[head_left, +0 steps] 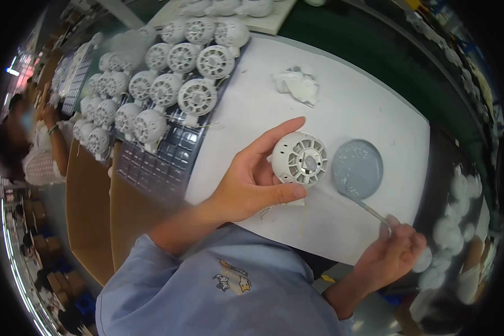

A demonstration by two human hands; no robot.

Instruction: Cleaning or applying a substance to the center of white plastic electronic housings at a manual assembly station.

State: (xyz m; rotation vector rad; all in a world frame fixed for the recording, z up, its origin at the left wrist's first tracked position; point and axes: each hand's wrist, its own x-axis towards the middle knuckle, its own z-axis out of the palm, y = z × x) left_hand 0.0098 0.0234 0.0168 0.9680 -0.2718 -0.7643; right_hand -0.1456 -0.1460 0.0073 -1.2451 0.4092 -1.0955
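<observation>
My left hand is closed around a round white plastic housing with a spoked, vented face turned up. A small grey part sits at the hub of the spokes. To its right on the white work surface stands a shallow round dish of grey paste or liquid. My right hand pinches a thin brush-like stick, whose far end reaches the dish's near rim. Whether that tip has bristles I cannot make out. Thin wires hang below the housing, near my left thumb.
A crumpled white cloth or tissue lies on the white board. At left, a dark gridded tray carries several similar white housings. Open cardboard boxes stand below it. More white parts are at right; another person sits far left.
</observation>
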